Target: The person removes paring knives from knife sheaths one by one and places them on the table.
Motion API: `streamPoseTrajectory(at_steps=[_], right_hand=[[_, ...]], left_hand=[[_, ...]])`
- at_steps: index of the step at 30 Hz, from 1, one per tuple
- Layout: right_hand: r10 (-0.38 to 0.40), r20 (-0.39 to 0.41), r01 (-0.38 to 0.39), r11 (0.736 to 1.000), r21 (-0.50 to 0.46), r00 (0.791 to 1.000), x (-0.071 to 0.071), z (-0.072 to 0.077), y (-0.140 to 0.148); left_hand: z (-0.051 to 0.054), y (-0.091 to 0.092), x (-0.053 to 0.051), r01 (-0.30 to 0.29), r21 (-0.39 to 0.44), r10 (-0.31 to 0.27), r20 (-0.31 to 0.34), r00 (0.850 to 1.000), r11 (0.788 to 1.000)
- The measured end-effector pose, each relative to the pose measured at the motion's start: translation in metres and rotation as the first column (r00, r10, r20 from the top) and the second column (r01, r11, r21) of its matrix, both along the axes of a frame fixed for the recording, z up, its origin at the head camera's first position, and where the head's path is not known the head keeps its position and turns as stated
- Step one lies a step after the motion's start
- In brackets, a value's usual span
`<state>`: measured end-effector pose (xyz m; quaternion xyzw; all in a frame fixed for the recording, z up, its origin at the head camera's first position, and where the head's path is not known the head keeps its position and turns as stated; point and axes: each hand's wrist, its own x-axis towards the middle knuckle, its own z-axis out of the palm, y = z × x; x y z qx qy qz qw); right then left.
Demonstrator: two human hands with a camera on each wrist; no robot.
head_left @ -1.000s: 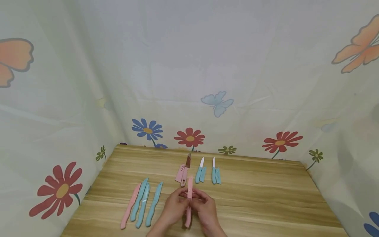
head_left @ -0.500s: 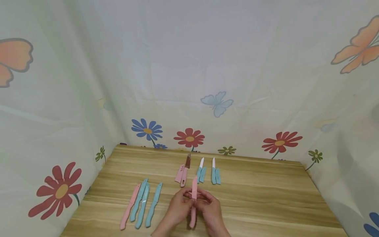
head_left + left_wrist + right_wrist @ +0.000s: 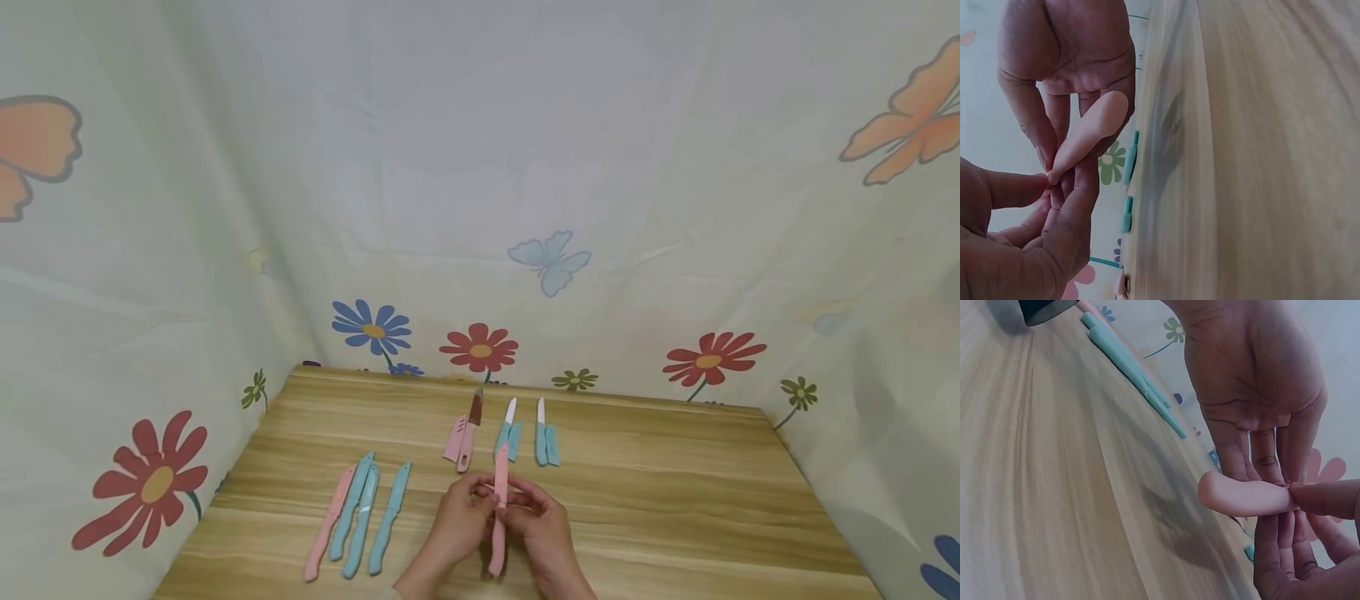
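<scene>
While the long pink knife points to twelve o'clock above the worktop, you have both grips, left hand and right hand, clamped on its middle from nine and three o'clock, presumably for even control. Four long knives lie at nine o'clock; toward twelve, its tip partly obstructs your view of a small teal knife, with a short pink-handled knife at eleven.
</scene>
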<state>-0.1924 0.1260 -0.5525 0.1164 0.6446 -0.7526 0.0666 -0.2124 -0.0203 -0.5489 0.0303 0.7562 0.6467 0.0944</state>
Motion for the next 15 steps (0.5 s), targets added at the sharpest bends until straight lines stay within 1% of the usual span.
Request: streamPoseTrajectory(at_steps=[9,15], right_hand=[[-0.004,0.002,0.004,1.0,0.004,1.0,-0.0012,-0.0022,0.0017],[0.007,0.0,-0.007,1.0,-0.002,1.0,0.0008,-0.0033,0.0022]], left_hand=[[0.0016,0.0022,-0.0006,-0.007,-0.012,0.007,-0.003,1.0,1.0],[-0.0001,0.0007,-0.0031,0.001,-0.01,-0.001,0.023,1.0,1.0]])
